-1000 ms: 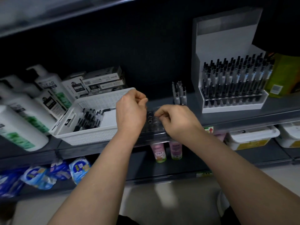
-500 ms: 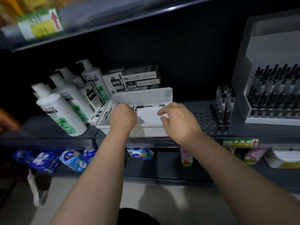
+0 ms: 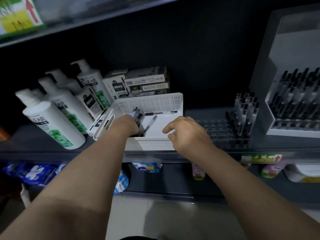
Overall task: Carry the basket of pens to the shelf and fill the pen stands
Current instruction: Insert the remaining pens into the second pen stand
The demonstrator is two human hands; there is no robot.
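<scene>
A white perforated basket (image 3: 152, 104) stands on the dark shelf (image 3: 34, 151), holding loose black pens (image 3: 161, 113). My left hand (image 3: 127, 126) reaches into the basket and grips a bunch of pens (image 3: 138, 116). My right hand (image 3: 187, 134) hovers over the basket's front right corner, fingers loosely curled, holding nothing. A clear pen stand (image 3: 220, 130) with mostly empty holes lies just right of the basket, a cluster of pens (image 3: 245, 111) upright at its right end. A white pen display (image 3: 294, 101) full of black pens stands at the far right.
White shampoo bottles (image 3: 55, 118) crowd the shelf left of the basket. Stacked pen boxes (image 3: 143, 82) sit behind it. A lower shelf holds blue packets (image 3: 32, 172) and small pink bottles (image 3: 198, 172). An upper shelf edge (image 3: 86, 18) runs overhead.
My hands left the clear pen stand and moved left to the basket. My left hand went inside and took hold of pens. The view swung left.
</scene>
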